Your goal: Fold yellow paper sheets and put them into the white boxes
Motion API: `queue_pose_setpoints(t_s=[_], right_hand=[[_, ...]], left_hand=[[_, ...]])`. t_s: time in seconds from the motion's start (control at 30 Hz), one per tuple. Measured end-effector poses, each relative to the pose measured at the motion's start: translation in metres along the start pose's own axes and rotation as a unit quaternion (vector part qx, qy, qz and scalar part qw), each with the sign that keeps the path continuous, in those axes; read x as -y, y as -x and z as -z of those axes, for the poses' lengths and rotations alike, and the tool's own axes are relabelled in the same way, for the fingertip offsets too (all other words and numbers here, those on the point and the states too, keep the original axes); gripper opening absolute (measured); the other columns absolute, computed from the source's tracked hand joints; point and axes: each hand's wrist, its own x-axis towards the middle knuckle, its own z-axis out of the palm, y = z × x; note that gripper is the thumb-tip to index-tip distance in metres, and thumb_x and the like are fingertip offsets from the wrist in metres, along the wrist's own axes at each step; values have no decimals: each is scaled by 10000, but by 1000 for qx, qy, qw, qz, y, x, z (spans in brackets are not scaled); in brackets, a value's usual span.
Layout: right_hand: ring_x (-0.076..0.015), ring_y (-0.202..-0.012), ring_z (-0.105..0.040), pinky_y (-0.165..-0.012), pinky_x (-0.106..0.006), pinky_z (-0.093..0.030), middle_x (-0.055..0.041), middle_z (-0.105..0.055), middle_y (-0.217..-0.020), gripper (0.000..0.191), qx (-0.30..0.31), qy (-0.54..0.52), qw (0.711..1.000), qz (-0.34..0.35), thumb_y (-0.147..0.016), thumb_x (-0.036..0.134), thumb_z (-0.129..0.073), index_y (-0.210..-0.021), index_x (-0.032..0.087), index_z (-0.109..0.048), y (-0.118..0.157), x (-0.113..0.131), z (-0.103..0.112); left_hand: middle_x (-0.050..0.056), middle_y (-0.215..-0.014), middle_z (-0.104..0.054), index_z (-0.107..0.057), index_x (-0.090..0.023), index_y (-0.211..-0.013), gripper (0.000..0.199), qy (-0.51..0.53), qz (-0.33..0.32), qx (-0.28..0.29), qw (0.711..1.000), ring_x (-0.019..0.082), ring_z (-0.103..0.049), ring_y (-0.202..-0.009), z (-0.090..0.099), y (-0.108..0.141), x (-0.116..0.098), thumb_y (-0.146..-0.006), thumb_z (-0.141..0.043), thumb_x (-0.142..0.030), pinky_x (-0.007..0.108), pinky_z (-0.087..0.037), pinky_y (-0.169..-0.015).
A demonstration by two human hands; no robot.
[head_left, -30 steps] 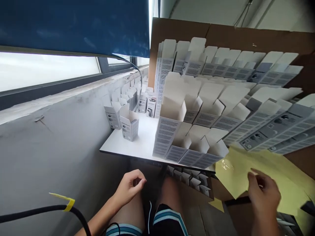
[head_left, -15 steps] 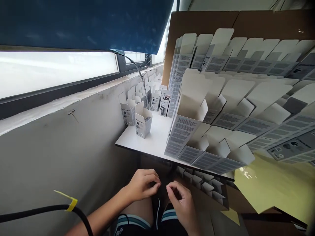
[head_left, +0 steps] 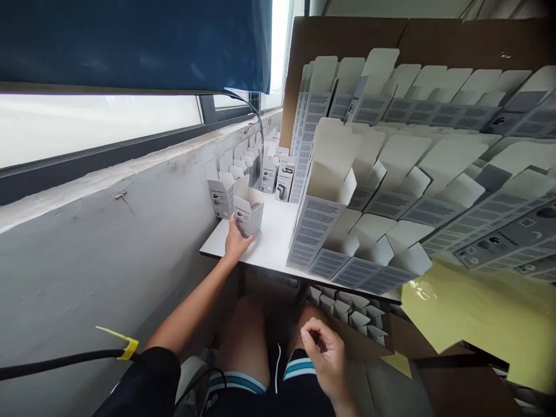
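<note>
Touching: left fingers (head_left: 232, 225) spread against the lower corner of an upright, open-topped white paperboard carton (head_left: 248, 213), on the smooth white worktop (head_left: 271, 231)
Curling: right fingers (head_left: 311, 331) pinched narrow above the lap
Beyond: glossy yellow plastic sheet (head_left: 473, 318); ranks of creased paperboard cartons (head_left: 386, 202) against corrugated cardboard (head_left: 347, 35)

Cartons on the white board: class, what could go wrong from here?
The left hand touches an open carton near the edge of the white board, so a slip might tip it off. It also stands close to a neighbouring carton, which could get knocked. The dense carton rows beside them might topple if bumped.
</note>
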Motion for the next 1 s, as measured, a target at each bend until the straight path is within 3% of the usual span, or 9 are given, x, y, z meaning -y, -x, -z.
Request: queue_pose_setpoints(t_s=[0.1,0.17,0.33,0.43,0.53,0.63,0.73,0.87,1.0], right_hand=[[-88,-592,-481,-544,-176,-399,3,-504,-670,232,-2,-9,1000,-13,-941,300,-578,-758,158,-600,8,-3,-1],[-89,-595,-479,-549,-180,-400,5,-498,-668,244,-3,-20,1000,-20,-952,301,-565,-754,160,-592,12,-5,-1],[-117,-766,-605,-667,-210,-478,-36,-632,-864,178,16,-58,998,33,-969,235,-535,-812,175,-594,2,6,-7],[-160,-1017,-651,-848,-277,-516,-61,-678,-1112,103,22,-65,992,107,-948,153,-539,-865,191,-586,-20,30,-13],[-218,-1208,-603,-939,-361,-510,-75,-638,-1303,110,44,-72,976,200,-916,97,-540,-918,200,-579,-46,58,-21],[-274,-1292,-551,-992,-465,-489,-83,-644,-1309,137,66,-86,961,254,-901,77,-527,-939,199,-575,-62,78,-27],[-265,-1209,-591,-958,-480,-500,-88,-675,-1224,140,70,-94,955,272,-899,68,-520,-936,193,-571,-67,90,-29],[-187,-920,-621,-763,-367,-531,-84,-671,-992,190,17,-34,941,336,-866,15,-549,-962,172,-599,-73,104,-27],[-148,-724,-543,-598,-294,-465,-63,-609,-784,237,-98,110,861,486,-811,-22,-636,-993,128,-641,-89,116,-21]], left_hand=[[200,-1458,-487,-103,-227,-1600,1065,-1,-7,16,1000,353,-592,-1224,4,3,0,-759,-753,-292,524,-526,-978],[185,-1542,-389,-85,-266,-1612,1018,11,-31,24,999,311,-603,-1209,14,17,-4,-804,-701,-315,491,-549,-963],[87,-1691,-7,-443,-325,-1490,571,79,-108,64,989,286,-504,-1367,54,71,-29,-933,-563,-338,361,-618,-881],[46,-1692,-17,-542,-343,-1403,426,139,-161,79,974,316,-382,-1472,78,102,-54,-981,-529,-281,355,-624,-894],[51,-1688,-35,-484,-377,-1438,511,180,-183,109,960,353,-330,-1495,97,121,-78,-948,-618,-327,417,-627,-914],[73,-1683,-2,-447,-376,-1453,789,186,-191,141,953,402,-326,-1483,112,130,-93,-766,-834,-359,462,-636,-906],[69,-1661,-96,-499,-384,-1389,737,183,-186,132,956,379,-368,-1462,121,132,-100,-754,-849,-252,433,-656,-869],[80,-1626,-183,-538,-369,-1347,633,163,-183,113,963,365,-424,-1422,124,133,-109,-799,-809,-209,379,-677,-783],[80,-1623,-195,-552,-346,-1333,612,144,-191,107,965,389,-357,-1464,121,134,-121,-794,-816,-228,358,-681,-776]])
